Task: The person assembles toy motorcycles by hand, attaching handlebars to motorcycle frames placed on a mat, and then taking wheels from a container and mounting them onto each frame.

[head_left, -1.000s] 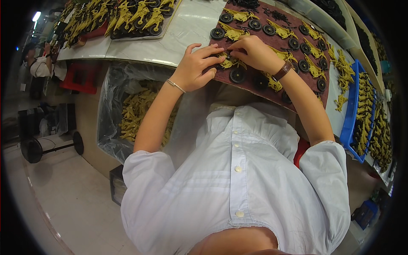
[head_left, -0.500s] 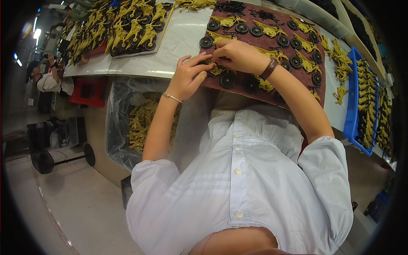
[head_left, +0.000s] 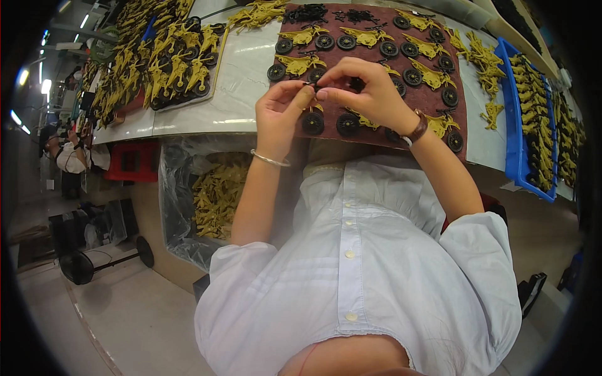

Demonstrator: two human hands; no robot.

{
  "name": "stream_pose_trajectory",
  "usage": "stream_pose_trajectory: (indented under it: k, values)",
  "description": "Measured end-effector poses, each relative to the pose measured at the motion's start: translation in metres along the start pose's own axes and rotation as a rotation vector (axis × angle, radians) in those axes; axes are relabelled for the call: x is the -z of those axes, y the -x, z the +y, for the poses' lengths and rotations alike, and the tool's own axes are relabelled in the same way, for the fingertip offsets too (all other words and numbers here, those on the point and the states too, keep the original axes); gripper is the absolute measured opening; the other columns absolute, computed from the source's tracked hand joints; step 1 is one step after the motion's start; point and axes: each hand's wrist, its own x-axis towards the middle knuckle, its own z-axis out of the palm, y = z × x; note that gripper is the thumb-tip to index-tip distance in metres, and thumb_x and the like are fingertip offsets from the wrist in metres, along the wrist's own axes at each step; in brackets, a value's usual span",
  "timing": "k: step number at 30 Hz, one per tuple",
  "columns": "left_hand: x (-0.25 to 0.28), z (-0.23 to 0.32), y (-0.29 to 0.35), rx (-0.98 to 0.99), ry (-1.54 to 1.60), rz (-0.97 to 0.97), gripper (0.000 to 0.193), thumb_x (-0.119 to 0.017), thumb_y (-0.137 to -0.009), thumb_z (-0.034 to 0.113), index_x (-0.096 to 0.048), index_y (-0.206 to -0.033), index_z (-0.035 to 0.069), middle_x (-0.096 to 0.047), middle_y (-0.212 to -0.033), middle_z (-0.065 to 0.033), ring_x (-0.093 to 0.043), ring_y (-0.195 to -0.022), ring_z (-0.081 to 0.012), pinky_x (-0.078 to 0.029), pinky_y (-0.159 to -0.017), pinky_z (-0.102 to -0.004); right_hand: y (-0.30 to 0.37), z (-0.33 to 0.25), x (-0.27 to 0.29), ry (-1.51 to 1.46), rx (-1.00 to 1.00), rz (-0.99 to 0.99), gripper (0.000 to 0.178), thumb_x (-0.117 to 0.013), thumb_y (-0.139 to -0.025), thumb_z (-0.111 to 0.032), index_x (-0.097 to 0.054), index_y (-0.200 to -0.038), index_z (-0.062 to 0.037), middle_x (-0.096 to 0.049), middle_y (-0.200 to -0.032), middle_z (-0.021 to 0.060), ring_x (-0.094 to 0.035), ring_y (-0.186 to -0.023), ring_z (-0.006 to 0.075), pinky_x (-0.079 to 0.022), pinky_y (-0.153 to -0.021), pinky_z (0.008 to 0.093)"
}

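Note:
My left hand (head_left: 279, 116) and my right hand (head_left: 371, 91) meet over the near left part of a dark red mat (head_left: 342, 57). Fingertips of both are pinched around a small black part (head_left: 313, 86), mostly covered by the fingers. Just beneath them lies a yellow toy motorcycle with a black wheel (head_left: 312, 123), partly hidden by my hands. Several more yellow toy motorcycles (head_left: 367, 37) with black wheels are laid out in rows across the mat, some carrying black handlebars.
Small black pieces (head_left: 305, 12) are heaped at the mat's far edge. A tray of finished-looking yellow motorcycles (head_left: 182, 69) stands left, loose yellow parts (head_left: 486, 66) and a blue crate (head_left: 513, 135) right. Below the table edge sits a plastic-lined bin (head_left: 179, 219). Another person (head_left: 70, 155) is far left.
My left hand has closed from spread fingers into a pinch and met my right hand at the small black part, lifted off the mat. The whole view has shifted slightly.

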Motion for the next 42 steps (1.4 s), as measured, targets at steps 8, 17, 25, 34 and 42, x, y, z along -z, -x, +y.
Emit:
stream_pose_trajectory:
  k: [8,17,25,34,42]
  values:
    - [-0.039,-0.013,0.014,-0.334,-0.725,-0.255,0.025,-0.065,-0.078,0.003,-0.064,-0.103,0.001,-0.067,-0.103,-0.0091,-0.065,-0.097,-0.0194,-0.048,-0.086,-0.0344,0.05,-0.019,0.04,0.188,-0.099,-0.054,0.007,-0.064,-0.081,-0.007,-0.063,-0.087,-0.0034,-0.057,-0.077,0.0077,-0.058,-0.068,0.0218,-0.047,-0.058,0.0312]
    - [-0.033,-0.022,0.014,-0.533,-1.139,-0.624,0.043,-0.064,-0.071,0.02,-0.064,-0.111,0.003,-0.058,-0.124,-0.0176,-0.051,-0.121,-0.0332,-0.037,-0.103,-0.0457,0.078,0.003,0.042,0.61,0.074,-0.304,0.012,-0.065,-0.076,-0.007,-0.06,-0.085,-0.0018,-0.056,-0.083,0.0096,-0.06,-0.075,0.027,-0.05,-0.063,0.0364]
    - [-0.035,-0.023,0.013,-0.517,-1.105,-0.635,0.042,-0.064,-0.072,0.021,-0.062,-0.108,0.0,-0.057,-0.122,-0.0214,-0.052,-0.119,-0.0379,-0.035,-0.108,-0.0492,0.078,0.004,0.036,0.74,0.197,-0.385,0.007,-0.06,-0.071,-0.008,-0.056,-0.074,-0.004,-0.057,-0.081,0.0061,-0.061,-0.075,0.0229,-0.052,-0.059,0.0334]
    - [-0.047,-0.012,0.009,-0.619,-1.189,-0.537,0.038,-0.065,-0.073,0.02,-0.064,-0.107,0.003,-0.061,-0.115,-0.0155,-0.056,-0.111,-0.0332,-0.039,-0.1,-0.0429,0.057,-0.01,0.058,-0.175,-0.468,-0.086,0.032,-0.047,-0.101,-0.029,-0.056,-0.117,-0.0032,-0.057,-0.085,0.004,-0.053,-0.075,0.0103,-0.049,-0.07,0.0261]
    - [-0.086,-0.025,-0.02,-0.635,-0.933,-0.224,0.019,-0.072,-0.074,0.012,-0.071,-0.093,0.01,-0.063,-0.101,-0.0065,-0.06,-0.093,-0.0247,-0.044,-0.082,-0.0387,0.041,0.005,0.062,-0.73,-0.681,0.079,0.044,-0.035,-0.102,-0.044,-0.047,-0.127,-0.0102,-0.053,-0.099,0.003,-0.052,-0.091,0.0084,-0.049,-0.079,0.0277]
